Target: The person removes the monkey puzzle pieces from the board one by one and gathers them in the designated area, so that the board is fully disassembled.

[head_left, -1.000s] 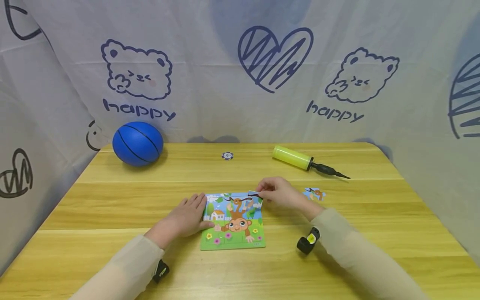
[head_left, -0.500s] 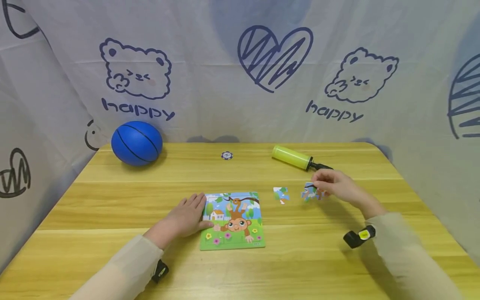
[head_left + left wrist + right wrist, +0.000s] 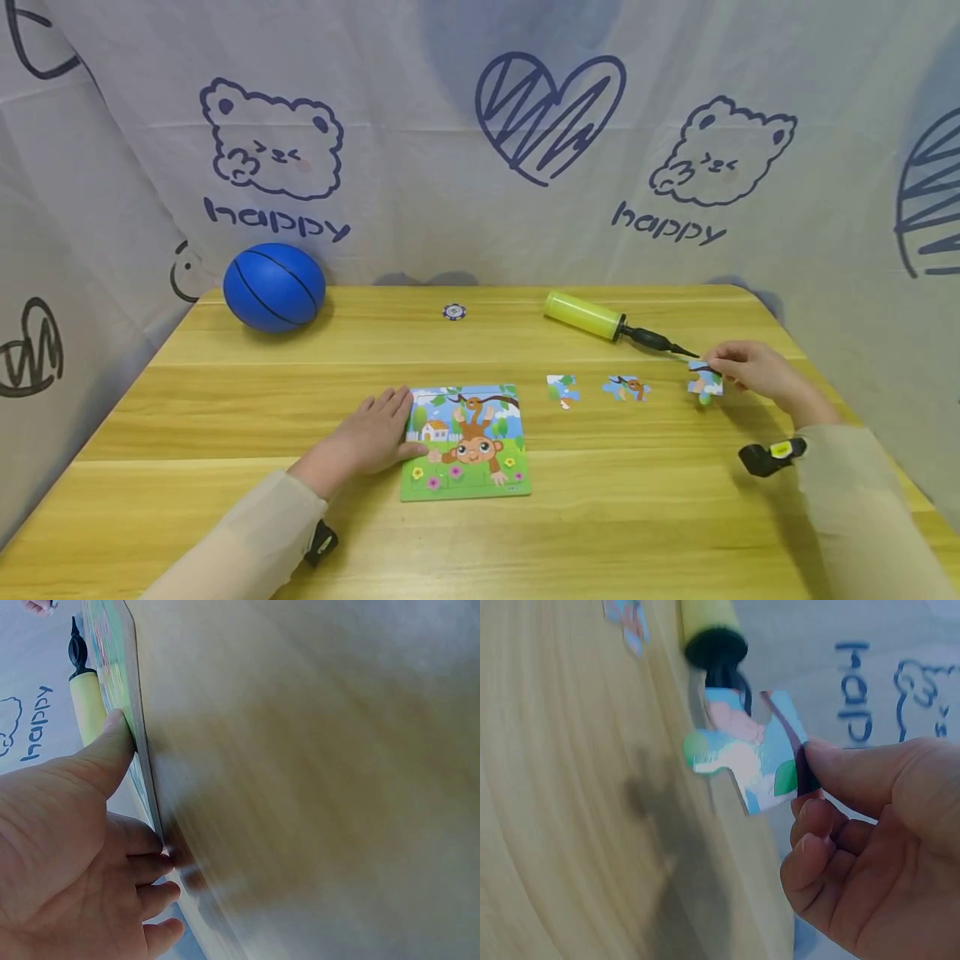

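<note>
A jigsaw puzzle board [image 3: 465,450] with a monkey picture lies flat on the table. My left hand [image 3: 367,433] rests along its left edge, fingers extended; in the left wrist view the thumb [image 3: 112,750] lies over the board's rim. My right hand [image 3: 761,375] is far to the right, pinching a puzzle piece [image 3: 757,750] by its edge between thumb and fingers. The right wrist view shows this piece held above the tabletop, with blue sky, a dark branch and a green leaf on it. Two more puzzle pieces, one cornered [image 3: 562,390] and one with the tail [image 3: 628,388], lie between board and right hand.
A yellow hand pump [image 3: 585,315] with a black nozzle lies behind the pieces, its tip pointing toward my right hand. A blue ball [image 3: 275,287] sits at the back left. A round chip [image 3: 454,312] lies at the back middle. A printed white cloth [image 3: 420,208] hangs behind the table.
My right hand has carried a puzzle piece from the board's top right corner, past the loose pieces, to the far right. The left hand has stayed on the board's left edge.
</note>
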`<state>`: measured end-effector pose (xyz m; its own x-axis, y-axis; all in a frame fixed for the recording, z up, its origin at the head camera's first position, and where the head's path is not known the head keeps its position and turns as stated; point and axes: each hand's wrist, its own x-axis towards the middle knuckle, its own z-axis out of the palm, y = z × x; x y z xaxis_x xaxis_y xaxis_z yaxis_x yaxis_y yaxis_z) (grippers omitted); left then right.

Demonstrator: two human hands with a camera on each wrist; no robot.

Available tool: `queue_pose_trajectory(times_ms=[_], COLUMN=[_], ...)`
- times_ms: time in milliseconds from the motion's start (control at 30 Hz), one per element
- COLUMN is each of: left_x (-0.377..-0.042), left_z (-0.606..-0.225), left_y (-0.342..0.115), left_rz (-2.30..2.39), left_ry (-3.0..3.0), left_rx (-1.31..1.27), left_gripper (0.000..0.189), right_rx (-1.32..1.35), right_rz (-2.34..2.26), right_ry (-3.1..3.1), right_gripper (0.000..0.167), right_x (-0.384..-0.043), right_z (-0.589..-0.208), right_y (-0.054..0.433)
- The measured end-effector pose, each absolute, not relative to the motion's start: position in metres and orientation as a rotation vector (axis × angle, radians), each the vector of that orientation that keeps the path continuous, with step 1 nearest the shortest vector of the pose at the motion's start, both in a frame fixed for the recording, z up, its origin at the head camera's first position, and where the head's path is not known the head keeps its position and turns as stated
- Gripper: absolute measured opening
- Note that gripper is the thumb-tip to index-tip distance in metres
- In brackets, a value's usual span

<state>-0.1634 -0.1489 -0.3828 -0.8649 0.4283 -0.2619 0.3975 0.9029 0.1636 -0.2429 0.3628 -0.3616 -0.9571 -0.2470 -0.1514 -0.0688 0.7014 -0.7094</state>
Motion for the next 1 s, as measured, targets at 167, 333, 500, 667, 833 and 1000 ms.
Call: queue_pose_trajectory(times_ms=[167, 333, 500, 667, 833, 1000], left_x=[-0.163, -0.164, -0.164, -0.164, -0.163, -0.163], left_z=[-0.383, -0.384, -0.385, -0.384, -0.383, -0.382], left_y=[-0.149, -0.149, -0.149, -0.149, -0.149, -0.149], left_rz=[0.15, 0.137, 0.132, 0.135, 0.149, 0.145], left_ry=[2.776, 2.78, 2.782, 2.782, 2.777, 2.773], left_rx=[0.622, 0.625, 0.631, 0.627, 0.618, 0.62], left_gripper=[0.078, 0.079, 0.079, 0.079, 0.078, 0.078], right_rx=[-0.183, -0.133, -0.098, -0.089, -0.086, -0.074], right_rz=[-1.056, -1.084, -1.078, -1.038, -1.037, -1.043], right_ry=[2.652, 2.618, 2.63, 2.681, 2.697, 2.689], right_gripper=[0.034, 0.034, 0.035, 0.037, 0.038, 0.038], right_x=[-0.25, -0.255, -0.26, -0.263, -0.264, -0.264], right_z=[-0.367, -0.374, -0.384, -0.391, -0.394, -0.392], right_y=[0.372, 0.374, 0.374, 0.374, 0.373, 0.371])
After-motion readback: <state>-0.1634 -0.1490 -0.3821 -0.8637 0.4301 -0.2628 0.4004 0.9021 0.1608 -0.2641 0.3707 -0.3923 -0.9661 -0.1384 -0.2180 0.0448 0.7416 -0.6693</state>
